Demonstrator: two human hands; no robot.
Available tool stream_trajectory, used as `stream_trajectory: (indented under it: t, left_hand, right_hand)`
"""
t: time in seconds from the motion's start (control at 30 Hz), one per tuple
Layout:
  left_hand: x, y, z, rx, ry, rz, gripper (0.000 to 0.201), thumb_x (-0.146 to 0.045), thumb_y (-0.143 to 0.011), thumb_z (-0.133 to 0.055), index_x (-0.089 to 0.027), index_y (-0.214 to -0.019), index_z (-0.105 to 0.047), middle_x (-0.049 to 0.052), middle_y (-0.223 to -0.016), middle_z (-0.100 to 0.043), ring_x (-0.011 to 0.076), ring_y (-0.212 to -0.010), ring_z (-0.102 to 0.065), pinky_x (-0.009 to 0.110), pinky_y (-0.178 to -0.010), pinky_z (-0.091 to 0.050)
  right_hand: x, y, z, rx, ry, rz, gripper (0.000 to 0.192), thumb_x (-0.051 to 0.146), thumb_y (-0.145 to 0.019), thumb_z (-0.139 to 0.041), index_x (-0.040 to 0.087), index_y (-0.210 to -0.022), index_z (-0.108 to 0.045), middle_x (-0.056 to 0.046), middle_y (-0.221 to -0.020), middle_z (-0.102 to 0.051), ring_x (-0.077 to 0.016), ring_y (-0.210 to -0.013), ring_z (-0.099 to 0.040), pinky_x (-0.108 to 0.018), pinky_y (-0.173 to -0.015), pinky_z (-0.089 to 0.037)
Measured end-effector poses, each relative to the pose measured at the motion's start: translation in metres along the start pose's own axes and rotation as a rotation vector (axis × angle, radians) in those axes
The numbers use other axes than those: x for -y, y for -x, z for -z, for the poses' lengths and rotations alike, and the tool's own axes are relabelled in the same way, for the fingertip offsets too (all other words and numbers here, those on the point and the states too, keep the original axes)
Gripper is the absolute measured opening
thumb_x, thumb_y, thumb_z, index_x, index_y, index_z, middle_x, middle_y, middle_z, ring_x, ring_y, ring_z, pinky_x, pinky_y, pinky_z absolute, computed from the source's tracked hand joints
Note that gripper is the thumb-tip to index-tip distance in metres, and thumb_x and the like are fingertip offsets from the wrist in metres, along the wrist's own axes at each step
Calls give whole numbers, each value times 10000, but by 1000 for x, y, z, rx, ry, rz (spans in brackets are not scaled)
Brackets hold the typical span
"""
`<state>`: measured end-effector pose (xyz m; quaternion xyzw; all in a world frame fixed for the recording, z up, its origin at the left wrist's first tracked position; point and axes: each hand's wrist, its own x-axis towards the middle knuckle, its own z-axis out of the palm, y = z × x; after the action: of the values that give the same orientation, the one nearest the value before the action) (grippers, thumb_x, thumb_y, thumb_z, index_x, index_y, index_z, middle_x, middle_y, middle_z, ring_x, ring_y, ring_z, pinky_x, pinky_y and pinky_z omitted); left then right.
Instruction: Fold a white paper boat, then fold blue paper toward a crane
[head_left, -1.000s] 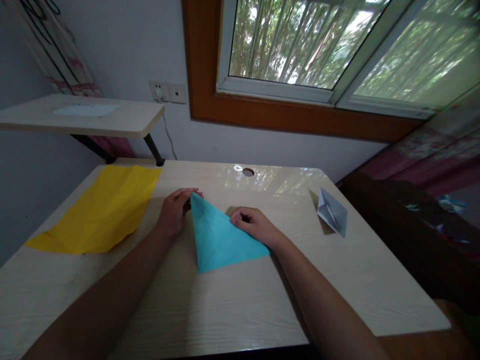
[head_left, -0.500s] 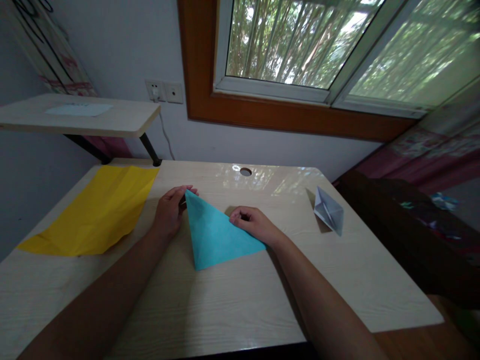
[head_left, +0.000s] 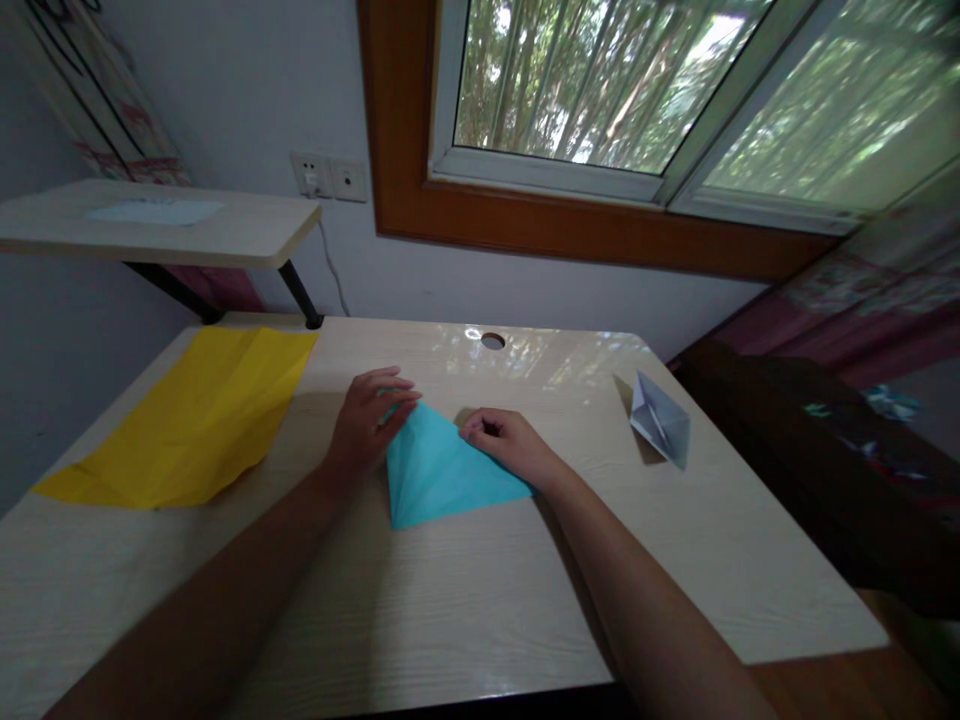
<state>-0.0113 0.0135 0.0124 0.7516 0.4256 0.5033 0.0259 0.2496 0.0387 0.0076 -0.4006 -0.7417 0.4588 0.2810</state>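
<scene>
A folded sheet of blue paper (head_left: 450,475), roughly triangular, lies on the desk in front of me. My left hand (head_left: 371,415) has hold of its upper left corner, thumb on top, and the paper bends up and over there. Part of that corner is hidden by the fingers. On the upper right edge of the paper rests my right hand (head_left: 510,442), fingers curled and pressed together, pinching or pinning that edge.
A sheet of yellow paper (head_left: 187,420) lies at the left of the desk (head_left: 465,610), beneath a raised shelf (head_left: 247,230). At the right stands a folded grey-white paper piece (head_left: 660,420). A round cable hole (head_left: 493,341) is at the back edge, below the window.
My left hand has moved to the right, bringing the upper left corner of the blue paper inward and curling it. The right hand stays at the same edge.
</scene>
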Motion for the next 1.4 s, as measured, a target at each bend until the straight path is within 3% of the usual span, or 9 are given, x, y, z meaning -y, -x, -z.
stream_trajectory:
  t: [0.1,0.17,0.37,0.6,0.77,0.93,1.17,1.3,1.4]
  left_hand:
    - [-7,4,-8,235,-69,-148,177,-289,-958,-623,-255,-1101,-721,35,-1154,-728,244,-1323,-528,518,-1184,-354]
    - [-9,7,-12,332,-113,-182,208,-306,-961,-621,-255,-1141,-710,29,-1162,-735,255,-1353,-507,559,-1228,-264]
    - [-3,11,-15,410,-197,-164,244,-355,-961,-613,-256,-1160,-713,33,-1017,-745,251,-1185,-593,591,-1229,-202]
    - [-1,11,-14,525,-160,-71,160,-334,-946,-608,-262,-905,-745,32,-899,-707,241,-1007,-598,542,-1193,-254]
    - [3,11,-14,526,-142,-37,149,-304,-943,-598,-238,-892,-721,54,-929,-712,250,-997,-601,525,-1150,-296]
    - [14,9,-12,446,-182,13,166,-308,-953,-579,-214,-884,-698,71,-949,-714,263,-978,-600,522,-1102,-334]
    - [18,2,-6,353,-200,95,238,-344,-976,-528,-198,-852,-669,81,-898,-687,258,-901,-576,447,-920,-435]
    - [18,1,-5,313,-216,129,250,-341,-979,-510,-195,-840,-659,82,-886,-673,258,-887,-569,449,-911,-431]
    - [19,2,-6,279,-226,151,248,-362,-974,-518,-205,-844,-660,79,-883,-667,263,-894,-567,440,-893,-436]
  right_hand:
    - [3,1,-1,32,21,29,221,366,-911,-616,173,-865,-714,-30,-836,-700,-164,-766,-597,-278,-714,-453]
    - [6,1,-2,45,46,41,208,346,-910,-610,171,-873,-716,-31,-830,-700,-164,-763,-603,-275,-709,-457]
    - [9,1,-4,98,121,68,177,308,-901,-612,171,-866,-719,-15,-770,-675,-143,-709,-583,-258,-665,-445]
    - [10,3,-3,158,133,63,140,280,-901,-616,194,-882,-725,-21,-798,-702,-150,-720,-615,-266,-673,-467]
    - [9,5,7,187,138,51,158,296,-902,-617,186,-879,-727,-19,-776,-697,-142,-693,-604,-258,-641,-455]
    - [0,8,27,178,73,7,232,374,-915,-609,177,-869,-724,-21,-774,-677,-142,-685,-576,-264,-624,-431]
    - [-20,9,51,-27,-154,-144,343,500,-876,-653,162,-861,-711,-1,-676,-594,-109,-585,-471,-251,-533,-342]
    - [-28,5,54,-179,-287,-159,331,490,-819,-716,163,-870,-708,-22,-740,-643,-120,-649,-538,-256,-600,-415]
    - [-26,2,53,-216,-333,-149,326,495,-811,-722,174,-869,-711,-25,-749,-662,-128,-677,-560,-261,-639,-444]
